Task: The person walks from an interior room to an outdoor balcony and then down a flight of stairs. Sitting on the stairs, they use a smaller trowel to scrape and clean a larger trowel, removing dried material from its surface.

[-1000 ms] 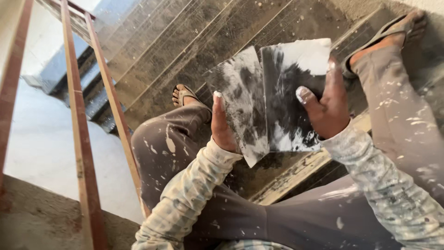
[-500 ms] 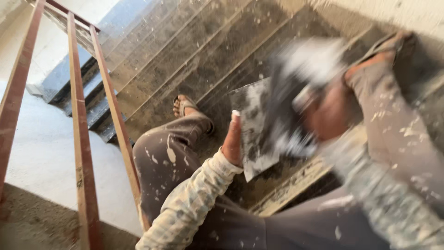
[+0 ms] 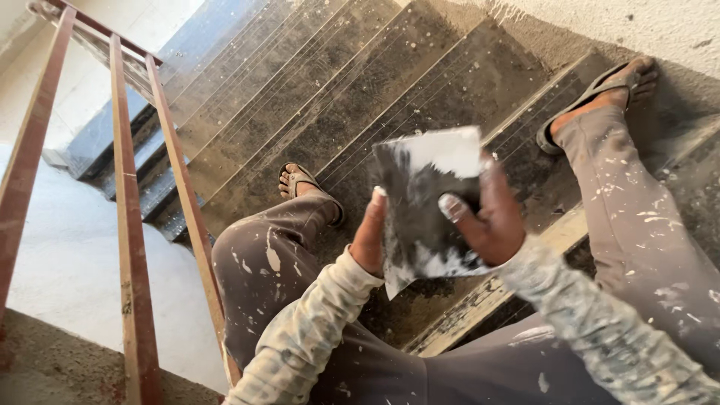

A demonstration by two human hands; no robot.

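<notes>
I sit on a dusty staircase with both hands raised over my lap. My right hand (image 3: 491, 221) grips a flat square putty plate (image 3: 427, 191), smeared dark grey with white patches, thumb pressed on its face. My left hand (image 3: 369, 236) holds a second plate (image 3: 393, 283) by its left edge. That one lies almost wholly behind the first, with only a lower corner showing. The two plates overlap and seem to touch.
Rust-red railing bars (image 3: 127, 225) stand close on the left. Dark, dusty steps (image 3: 337, 90) run down ahead to a pale landing (image 3: 67, 240). A rough plaster wall (image 3: 615, 30) is at the upper right. My sandalled feet (image 3: 300, 180) (image 3: 600, 90) rest on the steps.
The plates were held side by side; my right hand has swept its plate left over the one in my left hand, so they now overlap. The view has also shifted slightly.
</notes>
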